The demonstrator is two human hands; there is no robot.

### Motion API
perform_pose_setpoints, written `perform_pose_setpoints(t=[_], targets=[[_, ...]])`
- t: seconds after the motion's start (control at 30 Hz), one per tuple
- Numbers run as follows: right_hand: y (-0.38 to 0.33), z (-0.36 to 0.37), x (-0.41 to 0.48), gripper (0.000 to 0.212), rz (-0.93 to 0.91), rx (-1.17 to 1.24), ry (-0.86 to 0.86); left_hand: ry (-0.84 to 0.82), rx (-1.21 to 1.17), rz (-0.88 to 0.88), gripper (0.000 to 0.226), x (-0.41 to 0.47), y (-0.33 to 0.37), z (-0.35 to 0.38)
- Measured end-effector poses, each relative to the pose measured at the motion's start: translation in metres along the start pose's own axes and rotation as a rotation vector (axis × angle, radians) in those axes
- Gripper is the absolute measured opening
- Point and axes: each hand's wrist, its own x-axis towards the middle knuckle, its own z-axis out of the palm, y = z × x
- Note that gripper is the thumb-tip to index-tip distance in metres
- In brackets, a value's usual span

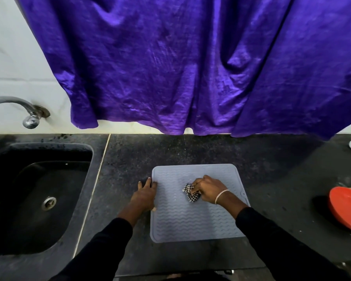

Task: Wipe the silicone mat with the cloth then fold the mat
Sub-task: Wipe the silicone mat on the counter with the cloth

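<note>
Right hand (208, 190), cloth (190, 193) on mat (190, 224)

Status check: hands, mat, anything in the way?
Left hand flat on the mat's left edge, pinning it. Right hand gripping the checked cloth on the mat. Mat flat, unfolded. Nothing else on it.

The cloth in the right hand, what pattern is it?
Black-and-white check; the cloth is bunched under the right hand on the mat, head view.
</note>
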Motion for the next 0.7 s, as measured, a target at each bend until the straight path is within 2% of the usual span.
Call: perform_pose_setpoints(t=[0.3, 0.43, 0.7], targets=[[-0.017, 0.008, 0.004, 0.050, -0.035, 0.059, 0.009, 0.011, 0.012, -0.013, 0.108, -0.005, 0.005, 0.000], [-0.003, 0.022, -0.010, 0.049, 0.023, 0.104, 0.053, 0.045, -0.004, -0.010, 0.104, -0.007, 0.005, 0.003], [0.015, -0.004, -0.012, 0.045, 0.091, 0.042, 0.046, 0.047, 0.000, -0.027, 0.100, -0.006, 0.009, 0.008]])
